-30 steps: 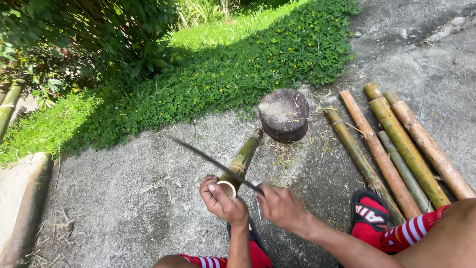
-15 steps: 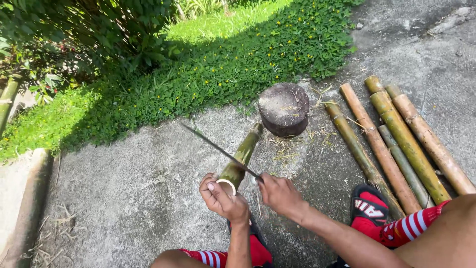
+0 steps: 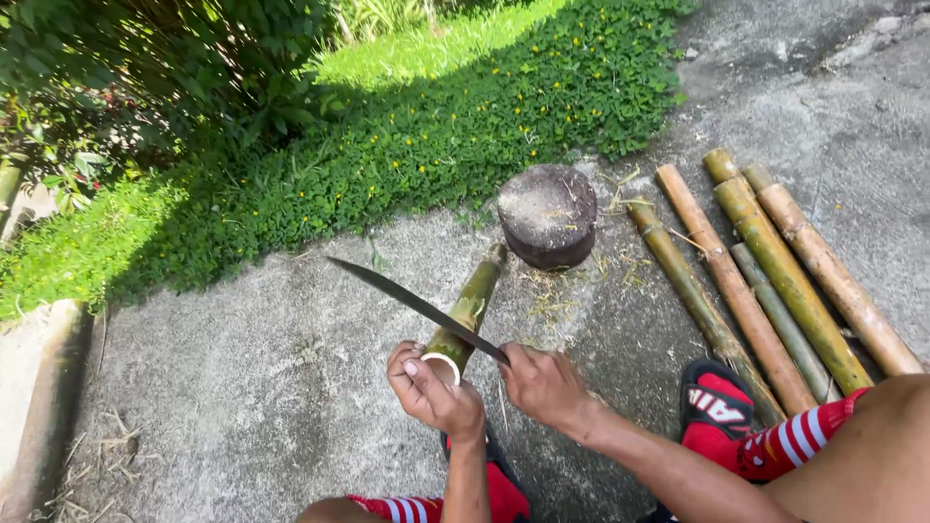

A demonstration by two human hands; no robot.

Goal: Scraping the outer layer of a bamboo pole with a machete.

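A green bamboo section (image 3: 472, 308) leans from my hands toward a round wooden chopping block (image 3: 548, 215). My left hand (image 3: 433, 390) grips the near cut end of the bamboo, whose pale ring faces me. My right hand (image 3: 542, 384) holds the handle of a long dark knife (image 3: 412, 303). The blade lies across the bamboo near its upper end and points up and to the left.
Several bamboo poles (image 3: 775, 271) lie side by side on the concrete at the right. A red sandal (image 3: 715, 407) sits by my right leg. Grass and low plants (image 3: 387, 145) border the concrete. A kerb (image 3: 44, 387) runs along the left.
The knife blade has shifted slightly across the bamboo, its tip now a little further right and lower. Both hands keep their grips.
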